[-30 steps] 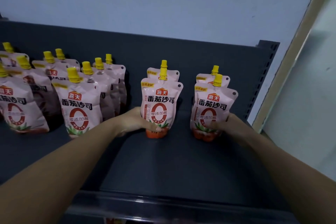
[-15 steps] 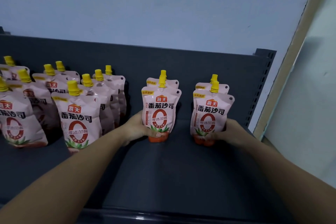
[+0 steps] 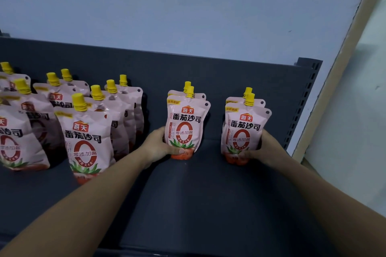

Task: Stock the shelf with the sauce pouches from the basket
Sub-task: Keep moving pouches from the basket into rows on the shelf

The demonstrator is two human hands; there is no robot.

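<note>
Head view: both forearms reach up from the bottom corners of the frame to mid-frame. The left hand curls round the lower left edge of the centre pouch, thumb laid across its red base. The right hand wraps the lower right edge of the right pouch, thumb likewise across the front of its base. Both pouches stand upright on the dark shelf, labels facing the camera, well apart from each other.

Compared with a second ago, the grips and the spots on the shelf are unchanged. The yellow caps of the held pouches now overlap more closely with the caps of the rear pouches directly behind them.

Fingers behind each held pouch are hidden, so how far they reach cannot be told. The rear pouches show only their tops and caps. At centre left stand the stocked rows of the same pouches; the leftmost are cut off by the frame edge.
</note>
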